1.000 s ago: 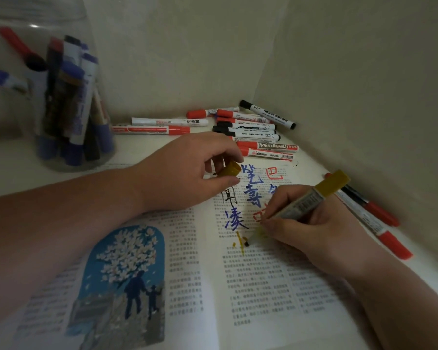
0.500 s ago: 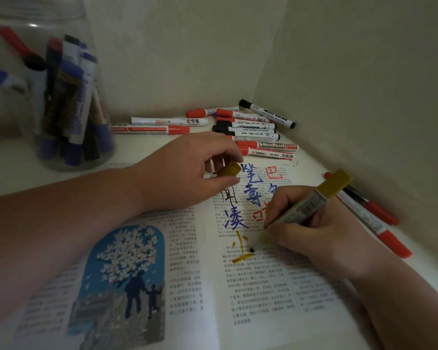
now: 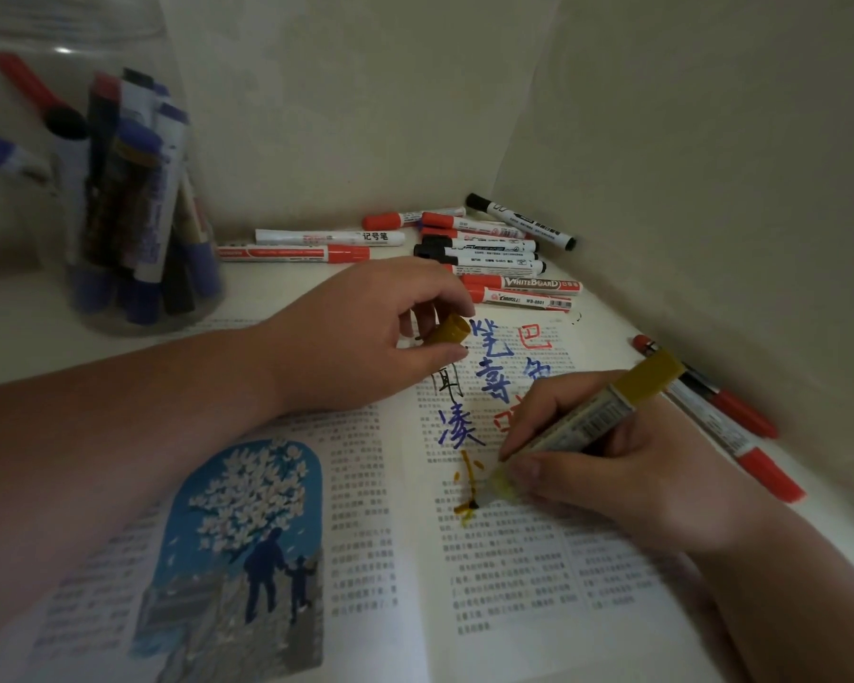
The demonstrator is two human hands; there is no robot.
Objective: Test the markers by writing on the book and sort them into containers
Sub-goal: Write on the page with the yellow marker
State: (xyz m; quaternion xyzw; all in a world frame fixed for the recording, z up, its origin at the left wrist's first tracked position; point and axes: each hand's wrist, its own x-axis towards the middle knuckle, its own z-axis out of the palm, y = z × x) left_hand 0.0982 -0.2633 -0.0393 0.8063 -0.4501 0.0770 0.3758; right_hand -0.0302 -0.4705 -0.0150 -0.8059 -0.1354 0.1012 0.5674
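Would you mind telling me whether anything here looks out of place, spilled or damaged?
Nothing is spilled or damaged. The oddest sight is marker writing in blue, red and yellow across printed text in the book, which suits the test. Loose markers lie jumbled by the wall, outside the jar.

The yellow marker (image 3: 585,423) in the right hand (image 3: 612,478) now sets its tip lower on the book (image 3: 514,584) page; the yellow character (image 3: 466,485) has gained a horizontal bar and a short downstroke.

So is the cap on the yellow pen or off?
Off. The left hand pinches the cap; the right hand holds the yellow marker, bare tip on the book.
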